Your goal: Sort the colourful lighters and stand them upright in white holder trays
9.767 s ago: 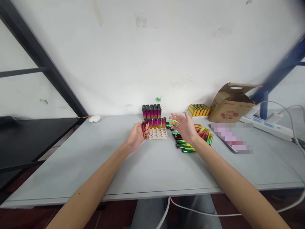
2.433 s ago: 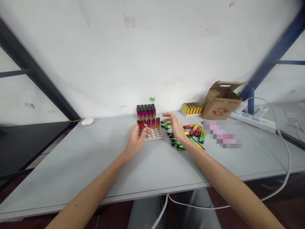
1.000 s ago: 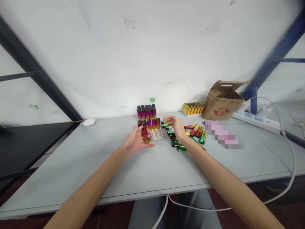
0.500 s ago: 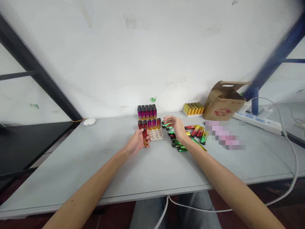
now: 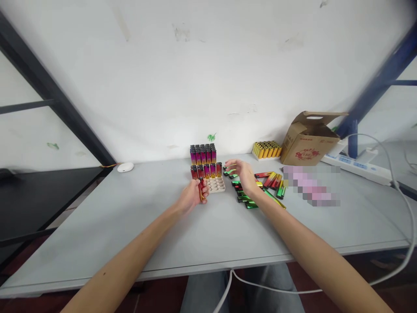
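Left hand (image 5: 191, 194) grips a red lighter (image 5: 201, 190); right hand (image 5: 246, 177), loosely curled, seemingly empty, lies toward two o'clock. Overreaching toward one o'clock could jostle upright lighters (image 5: 206, 171) in the tray (image 5: 217, 191).

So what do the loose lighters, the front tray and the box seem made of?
Lighters: glossy, mirror-like colour; bright highlights suggest metallic-coated plastic or metal.
Tray: matt off-white, likely moulded plastic, going by the regular round wells; pulp isn't ruled out.
Box: matt brown cardboard with red print, judging by its folded flap and cut slot.
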### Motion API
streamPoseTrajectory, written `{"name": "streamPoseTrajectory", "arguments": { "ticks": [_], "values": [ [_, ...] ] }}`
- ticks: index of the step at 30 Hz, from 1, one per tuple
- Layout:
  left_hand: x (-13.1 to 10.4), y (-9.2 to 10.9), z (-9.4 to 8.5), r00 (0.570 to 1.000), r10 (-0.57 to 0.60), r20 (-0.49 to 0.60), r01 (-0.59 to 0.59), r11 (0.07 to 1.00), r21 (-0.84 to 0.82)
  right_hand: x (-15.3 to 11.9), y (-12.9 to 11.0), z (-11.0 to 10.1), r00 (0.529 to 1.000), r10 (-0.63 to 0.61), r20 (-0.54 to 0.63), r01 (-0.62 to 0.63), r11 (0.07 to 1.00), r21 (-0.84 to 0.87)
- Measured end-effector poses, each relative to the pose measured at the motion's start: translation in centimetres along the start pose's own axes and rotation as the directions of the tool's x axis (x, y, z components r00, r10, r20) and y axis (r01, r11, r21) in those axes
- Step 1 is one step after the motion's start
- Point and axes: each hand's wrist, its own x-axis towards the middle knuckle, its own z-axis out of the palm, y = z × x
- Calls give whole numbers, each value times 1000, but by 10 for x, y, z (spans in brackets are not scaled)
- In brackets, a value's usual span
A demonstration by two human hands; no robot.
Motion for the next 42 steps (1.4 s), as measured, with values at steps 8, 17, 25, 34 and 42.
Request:
{"name": "streamPoseTrajectory", "arguments": {
  "ticks": [8, 17, 25, 34, 42],
  "values": [
    [-2, 4, 0, 999, 2, 39, 0, 999, -45, 1, 1, -2, 1000, 7, -8, -7, 1000, -4],
    [-3, 4, -1, 998, 27, 65, -21, 996, -91, -1, -4, -1, 1000, 10, -7, -10, 1000, 21],
    [-4, 0, 0, 996, 62, 62, -60, 998, -32, -1, -3, 0, 1000, 3, -3, -3, 1000, -26],
    [0, -7, 0, 984, 119, 131, -141, 976, 166, -15, -14, 11, 983, -147, 114, 171, 953, -249],
    [8, -13, -10, 966, 250, 66, -258, 915, 310, -30, -17, 26, 943, -183, 277, 277, 895, -350]
  ]
}}
